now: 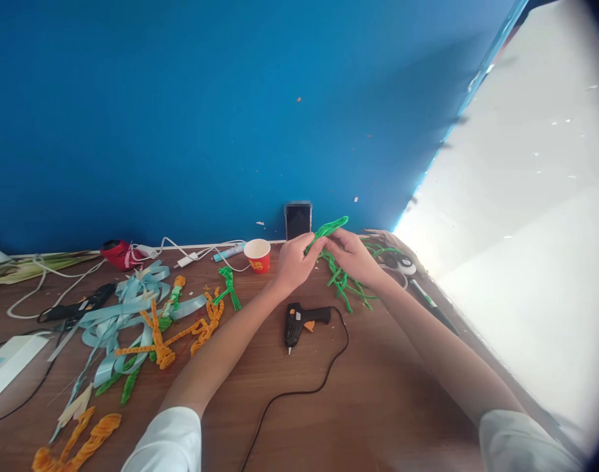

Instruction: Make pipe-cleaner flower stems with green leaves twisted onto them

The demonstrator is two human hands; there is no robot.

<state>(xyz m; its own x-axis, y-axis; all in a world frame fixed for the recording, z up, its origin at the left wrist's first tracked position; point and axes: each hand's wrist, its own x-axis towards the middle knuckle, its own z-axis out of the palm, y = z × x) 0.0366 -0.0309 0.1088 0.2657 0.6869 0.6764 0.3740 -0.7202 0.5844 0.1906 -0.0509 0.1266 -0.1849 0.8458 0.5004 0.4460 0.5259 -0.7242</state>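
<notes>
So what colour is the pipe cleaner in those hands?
The pipe cleaner is bright green, best seen in the head view.

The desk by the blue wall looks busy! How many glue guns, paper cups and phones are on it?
Hot glue gun: 1
Red paper cup: 1
Phone against the wall: 1
Total: 3
</notes>
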